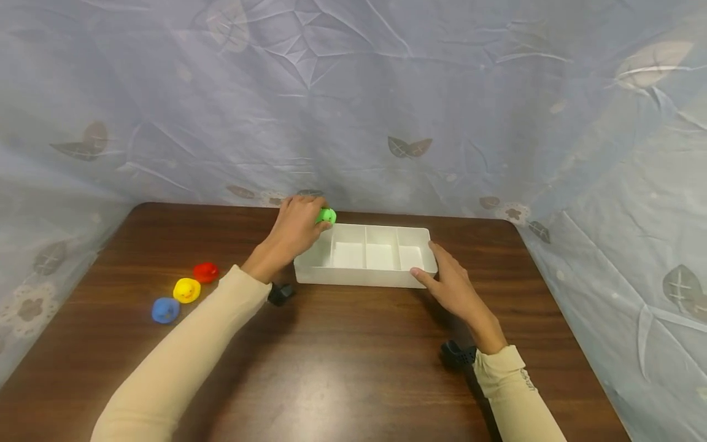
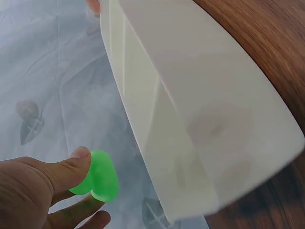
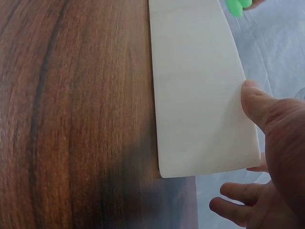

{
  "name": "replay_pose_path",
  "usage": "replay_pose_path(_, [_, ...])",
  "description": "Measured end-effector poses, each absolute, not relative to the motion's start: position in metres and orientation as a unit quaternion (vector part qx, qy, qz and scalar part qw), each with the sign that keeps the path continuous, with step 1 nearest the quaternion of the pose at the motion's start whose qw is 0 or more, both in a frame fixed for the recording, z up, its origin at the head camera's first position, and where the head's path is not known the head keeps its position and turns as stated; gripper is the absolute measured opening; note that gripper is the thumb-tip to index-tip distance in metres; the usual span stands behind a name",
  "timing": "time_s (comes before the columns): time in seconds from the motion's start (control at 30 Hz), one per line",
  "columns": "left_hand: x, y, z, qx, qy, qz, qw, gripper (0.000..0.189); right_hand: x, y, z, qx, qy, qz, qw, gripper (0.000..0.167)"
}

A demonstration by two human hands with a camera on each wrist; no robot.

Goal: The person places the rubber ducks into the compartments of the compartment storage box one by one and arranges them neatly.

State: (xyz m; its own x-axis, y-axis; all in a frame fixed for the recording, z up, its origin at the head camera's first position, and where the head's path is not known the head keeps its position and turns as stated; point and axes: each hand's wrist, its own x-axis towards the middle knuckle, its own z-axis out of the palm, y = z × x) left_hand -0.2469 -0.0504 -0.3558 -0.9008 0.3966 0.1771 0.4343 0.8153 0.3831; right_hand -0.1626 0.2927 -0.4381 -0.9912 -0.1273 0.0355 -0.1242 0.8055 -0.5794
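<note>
My left hand pinches a small green rubber duck above the left end of a white divided tray. In the left wrist view the duck sits between thumb and fingers, just off the tray's rim. At the tray's right end, my right hand grips the corner, its thumb on the front rim and its fingers around the end wall. The tray's compartments in sight hold nothing; the hand partly covers the leftmost one.
On the left of the brown wooden table sit a red duck, a yellow duck and a blue duck in a slanting row. A patterned grey cloth hangs behind the table and along both sides.
</note>
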Motion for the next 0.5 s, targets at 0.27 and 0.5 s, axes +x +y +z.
replay_pose_path(0.27, [-0.247, -0.026, -0.358, -0.237, -0.95, -0.199, 0.035, 0.043, -0.161, 0.293, -0.436, -0.058, 0.948, -0.311, 0.006, 0.087])
replay_pose_path(0.5, [-0.244, -0.004, -0.362, -0.247, -0.947, -0.204, 0.023, 0.036, -0.162, 0.291, -0.436, -0.063, 0.947, -0.316, 0.009, 0.087])
